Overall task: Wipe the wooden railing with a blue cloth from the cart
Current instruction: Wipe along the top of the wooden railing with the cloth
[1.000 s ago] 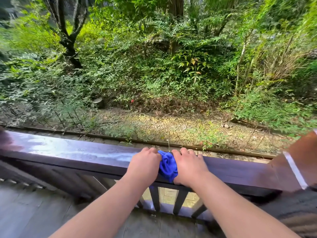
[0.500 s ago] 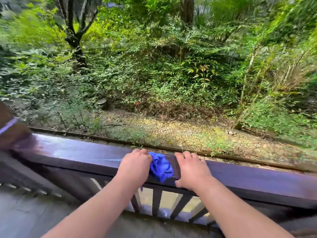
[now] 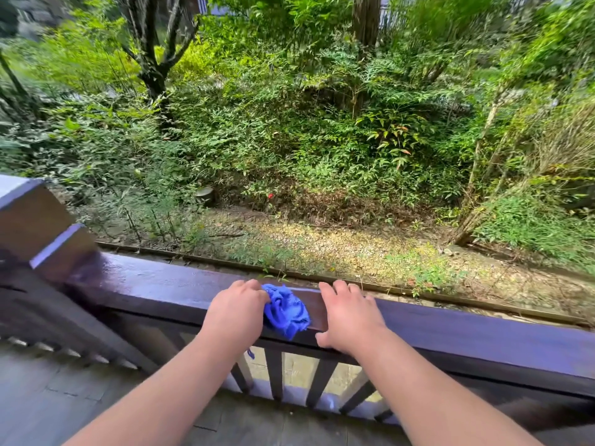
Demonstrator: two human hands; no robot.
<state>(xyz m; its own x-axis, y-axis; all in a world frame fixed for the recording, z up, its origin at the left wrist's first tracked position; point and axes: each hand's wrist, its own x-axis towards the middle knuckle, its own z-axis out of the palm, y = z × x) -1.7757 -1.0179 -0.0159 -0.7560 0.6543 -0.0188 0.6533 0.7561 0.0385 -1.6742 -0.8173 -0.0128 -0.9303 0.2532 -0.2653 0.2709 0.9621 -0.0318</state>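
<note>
Dense green shrubs and trees (image 3: 289,107) fill the upper half of the view, above a strip of gravelly ground (image 3: 322,246). The wooden railing (image 3: 145,288), dark and glossy, runs its long axis from a square post (image 3: 35,217) at the left edge, slanting down to the right edge, where it is cut off. Slats (image 3: 275,371) under the rail show only between the forearms; the rest are hidden behind the arms or blurred. The plank floor (image 3: 64,397) below is soft and hard to read.

The blue cloth (image 3: 285,309) sits bunched on top of the rail, draping over its near edge, with a thread hanging below. The left hand (image 3: 235,309) is curled over the cloth's left side, gripping it with fingers bent. The right hand (image 3: 349,317) lies palm-down on the rail just right of the cloth, fingers spread and relaxed, holding nothing; bare wood shows between it and the cloth.
</note>
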